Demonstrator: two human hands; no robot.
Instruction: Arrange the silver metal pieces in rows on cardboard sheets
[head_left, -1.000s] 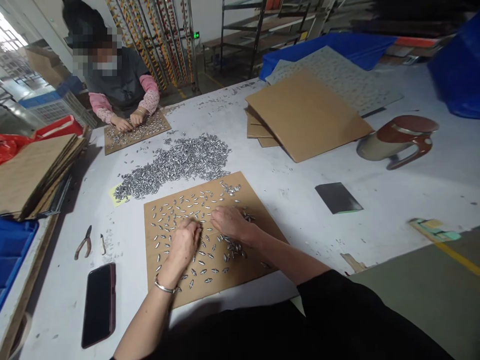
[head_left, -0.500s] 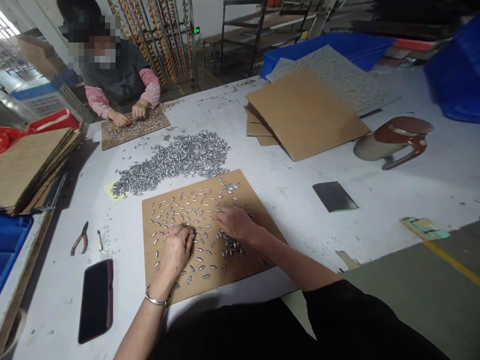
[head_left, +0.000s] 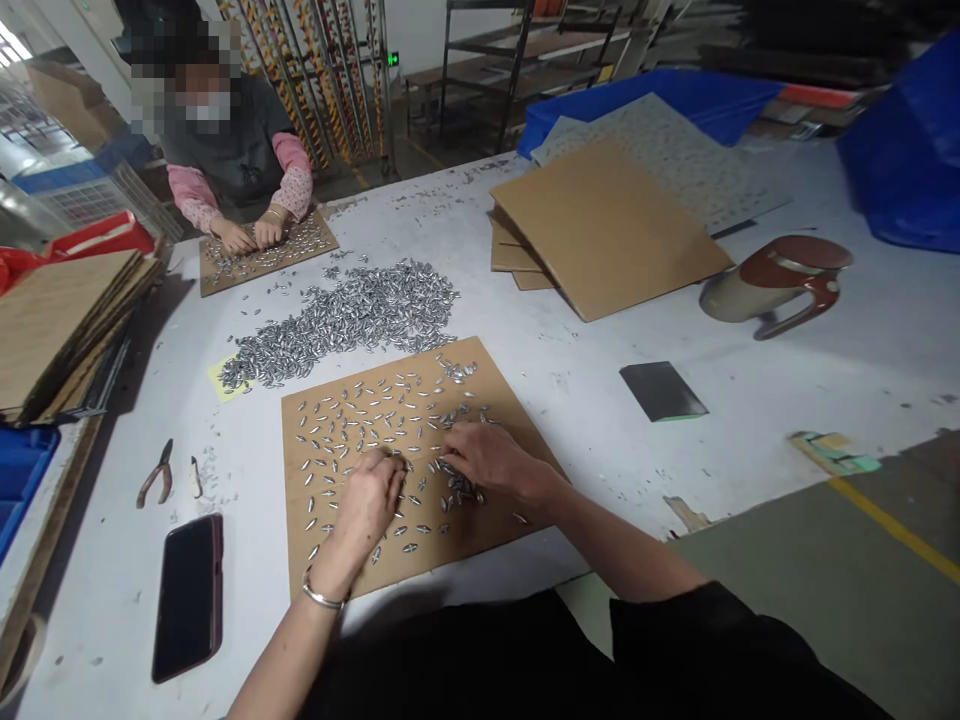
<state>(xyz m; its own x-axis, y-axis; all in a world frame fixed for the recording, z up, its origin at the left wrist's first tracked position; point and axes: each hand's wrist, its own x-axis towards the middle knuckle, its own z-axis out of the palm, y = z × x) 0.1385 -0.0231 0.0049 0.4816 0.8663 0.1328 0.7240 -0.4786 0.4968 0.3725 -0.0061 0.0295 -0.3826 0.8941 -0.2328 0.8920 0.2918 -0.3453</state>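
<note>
1. So, the biggest thing is a white table point(head_left: 750, 440), w/ specks & scuffs on it.
2. Next, a co-worker point(head_left: 240, 150) w/ pink sleeves is at the far L side, both hands on a far card point(head_left: 208, 284) w/ shiny bits on it.
3. Stack of cards point(head_left: 615, 230), brown on top: far R side, nr a blue sheet point(head_left: 585, 110).
4. Near card point(head_left: 510, 390): brown, flat on the table, under the person's own 2 hands.
5. Big pile point(head_left: 360, 315) of grey bits: just past the near card, 1 end on yellow paper point(head_left: 227, 395).
6. Mug point(head_left: 750, 285), brown & tan w/ a handle: R side.
7. Left hand point(head_left: 371, 500): over the mid of the near card, fingers bent, tips close tog. Can't tell if they pinch a bit.
8. Right hand point(head_left: 480, 455): a bit apart from the left, fingers bent, tips by a small heap point(head_left: 459, 488) of bits. Can't tell what's in it.
9. Phone point(head_left: 187, 600), dark screen: near L.
10. Pliers point(head_left: 157, 475): just past the phone.
11. Smallest: shiny bits point(head_left: 410, 548), pointy at both ends, lots spread out on the near card, mostly L & mid.
</note>
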